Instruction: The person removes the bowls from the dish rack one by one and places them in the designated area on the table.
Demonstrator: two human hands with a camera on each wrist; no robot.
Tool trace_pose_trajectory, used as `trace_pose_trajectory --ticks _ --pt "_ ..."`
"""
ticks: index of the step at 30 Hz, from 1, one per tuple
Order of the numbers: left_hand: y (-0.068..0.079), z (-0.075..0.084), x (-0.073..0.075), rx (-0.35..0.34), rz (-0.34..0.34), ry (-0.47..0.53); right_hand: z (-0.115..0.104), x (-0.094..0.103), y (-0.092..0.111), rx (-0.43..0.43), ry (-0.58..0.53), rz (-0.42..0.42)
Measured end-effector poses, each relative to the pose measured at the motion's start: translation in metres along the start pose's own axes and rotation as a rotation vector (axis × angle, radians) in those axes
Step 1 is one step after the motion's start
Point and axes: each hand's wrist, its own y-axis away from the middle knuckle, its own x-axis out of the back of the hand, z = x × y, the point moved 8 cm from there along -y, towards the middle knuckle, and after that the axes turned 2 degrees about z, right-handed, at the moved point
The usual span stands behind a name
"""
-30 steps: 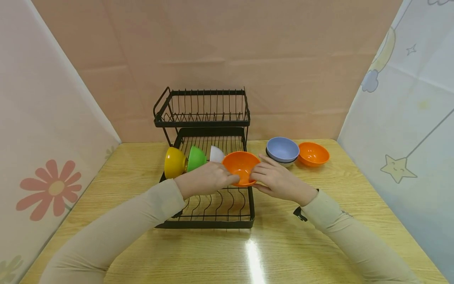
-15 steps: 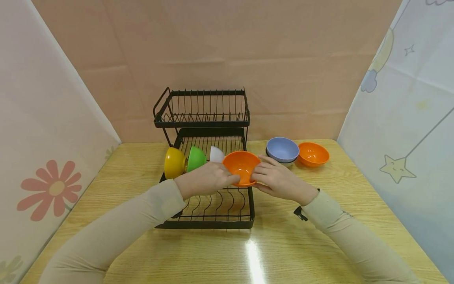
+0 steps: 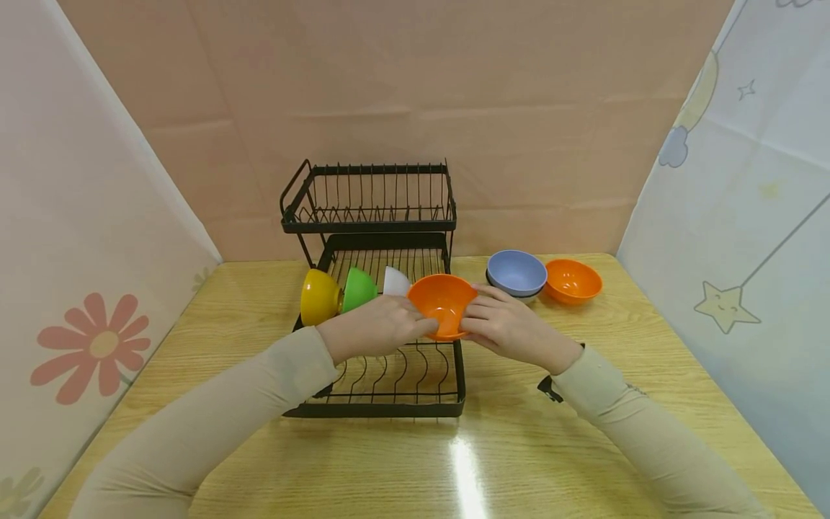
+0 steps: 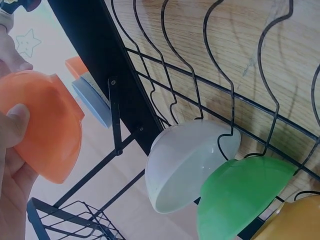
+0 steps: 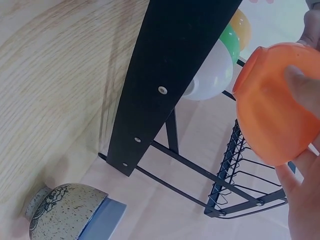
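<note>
Orange bowl gripped by two hands above the rack

The left hand (image 3: 379, 324) pinches the left rim of an orange bowl (image 3: 444, 297) and the right hand (image 3: 512, 328) pinches its right rim, above the right side of the lower tier of a black dish rack (image 3: 382, 411).

The left wrist view shows the thumb pressed to the outer wall, and a white bowl (image 4: 172, 155), partly hidden from the head, leaning beside a green bowl (image 4: 240, 195) and a yellow bowl (image 4: 295, 220) among wire loops. The right wrist view reveals a speckled, dark-patterned bowl (image 5: 62, 210) under a blue bowl (image 3: 516, 272); right of these sits a second orange bowl (image 3: 573, 281).

The wood-grain table (image 3: 551, 447) carries glare on its near side. Pinkish cloth (image 3: 415, 72) hangs at the far side; pale panels bear a flower (image 3: 104, 344) left, a star (image 3: 726, 308) right.
</note>
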Motion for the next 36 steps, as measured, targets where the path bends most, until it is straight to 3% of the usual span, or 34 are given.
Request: trace_pose_trajectory --ticks 7,14,20,26,30,36 --pt "0.000 -0.001 0.001 0.002 -0.021 0.031 0.001 0.000 0.000 0.002 0.028 -0.011" --pt "-0.003 -0.006 0.004 0.077 -0.092 0.137 0.001 -0.001 0.001 -0.003 0.030 -0.025" --pt "0.000 -0.028 0.020 0.261 -0.046 0.306 0.001 -0.001 0.002 0.004 0.032 -0.014" --pt "0.011 -0.058 0.025 0.478 0.013 0.345 0.001 0.000 0.003 -0.003 0.028 -0.013" --pt "0.019 -0.067 0.016 0.588 -0.056 0.379 0.000 -0.001 0.004 0.005 0.031 -0.003" --pt "0.029 -0.070 -0.004 0.676 -0.260 0.390 0.000 0.000 0.005 0.003 0.028 0.003"
